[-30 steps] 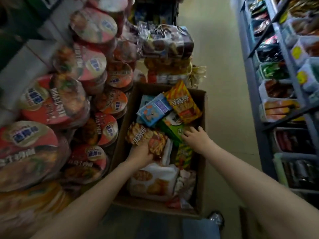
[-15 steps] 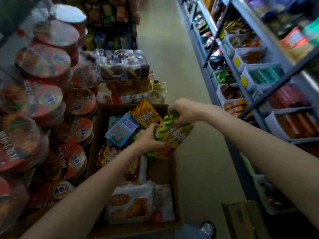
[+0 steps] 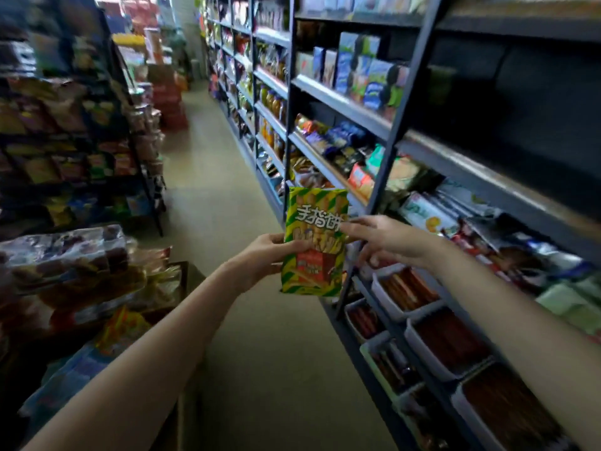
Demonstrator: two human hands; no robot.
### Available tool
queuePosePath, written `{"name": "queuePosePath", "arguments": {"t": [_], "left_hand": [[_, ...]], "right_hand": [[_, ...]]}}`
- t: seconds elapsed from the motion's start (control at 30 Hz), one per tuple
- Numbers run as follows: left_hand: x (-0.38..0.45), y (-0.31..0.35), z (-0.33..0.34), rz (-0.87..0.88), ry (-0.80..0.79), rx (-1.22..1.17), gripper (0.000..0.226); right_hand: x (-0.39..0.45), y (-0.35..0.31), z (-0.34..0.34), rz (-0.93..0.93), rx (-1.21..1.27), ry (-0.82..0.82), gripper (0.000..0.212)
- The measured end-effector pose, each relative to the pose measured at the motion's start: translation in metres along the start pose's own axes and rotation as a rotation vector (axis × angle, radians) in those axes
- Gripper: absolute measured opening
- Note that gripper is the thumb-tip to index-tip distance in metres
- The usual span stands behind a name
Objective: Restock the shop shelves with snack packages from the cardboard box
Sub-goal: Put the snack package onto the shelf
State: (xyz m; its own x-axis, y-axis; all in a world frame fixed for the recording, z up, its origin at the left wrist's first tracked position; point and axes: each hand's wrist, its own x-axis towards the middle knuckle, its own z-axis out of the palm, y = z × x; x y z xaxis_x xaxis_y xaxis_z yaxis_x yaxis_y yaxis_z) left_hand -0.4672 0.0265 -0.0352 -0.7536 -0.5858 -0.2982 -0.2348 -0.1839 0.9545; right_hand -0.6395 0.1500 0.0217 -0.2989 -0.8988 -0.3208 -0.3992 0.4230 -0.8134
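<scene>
Left hand (image 3: 265,255) gripped the green-yellow snack pkg (image 3: 313,242) at its left edge, fingers curled round it, pkg upright at frame center, in front of the dark shelf unit (image 3: 383,170) on the right. Right hand (image 3: 387,239) touched the pkg's right edge w/ extended fingertips, fingers fairly straight; can't tell if it pinched. 0.5 s ago both hands held the pkg low over the cardboard box (image 3: 182,271); since then it was raised clear, and the box sat at lower left.

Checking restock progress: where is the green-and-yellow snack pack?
Head view, centre: green-and-yellow snack pack upright between left hand and right hand, before the right-side shelves.
</scene>
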Motion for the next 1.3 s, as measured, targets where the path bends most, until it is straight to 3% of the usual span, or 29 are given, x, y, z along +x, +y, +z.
{"name": "queuePosePath", "arguments": {"t": [0.1,0.23,0.4,0.5,0.63,0.77,1.0,1.13,1.2,1.3], "left_hand": [[0.037,0.038,0.071,0.092,-0.027,-0.012,0.018],[0.081,0.089,0.169,0.257,-0.135,-0.022,0.017],[0.134,0.137,0.292,0.491,-0.333,0.071,0.038],[0.170,0.164,0.358,0.594,-0.447,0.089,0.037],[0.229,0.191,0.429,0.631,-0.579,0.110,0.039],[0.283,0.208,0.484,0.570,-0.722,0.159,0.050],[0.330,0.212,0.548,0.426,-0.889,0.318,0.032],[0.352,0.208,0.580,0.531,-0.797,0.385,0.053],[0.359,0.206,0.592,0.595,-0.749,0.458,0.053],[0.356,0.208,0.597,0.567,-0.729,0.414,0.068]], "right_hand": [[-0.039,0.034,-0.067,0.020,-0.023,0.156,0.075],[-0.094,0.074,-0.159,-0.001,0.131,0.380,0.051],[-0.143,0.112,-0.239,-0.081,0.272,0.694,0.038],[-0.154,0.130,-0.278,-0.068,0.230,0.832,0.038],[-0.147,0.155,-0.328,-0.044,0.295,0.984,0.038],[-0.127,0.180,-0.368,0.052,0.346,1.163,0.054],[-0.105,0.213,-0.404,0.330,0.265,1.265,0.056],[-0.101,0.220,-0.411,0.407,0.262,1.320,0.054],[-0.097,0.223,-0.413,0.422,0.250,1.338,0.052],[-0.092,0.227,-0.413,0.458,0.225,1.359,0.046]]}}
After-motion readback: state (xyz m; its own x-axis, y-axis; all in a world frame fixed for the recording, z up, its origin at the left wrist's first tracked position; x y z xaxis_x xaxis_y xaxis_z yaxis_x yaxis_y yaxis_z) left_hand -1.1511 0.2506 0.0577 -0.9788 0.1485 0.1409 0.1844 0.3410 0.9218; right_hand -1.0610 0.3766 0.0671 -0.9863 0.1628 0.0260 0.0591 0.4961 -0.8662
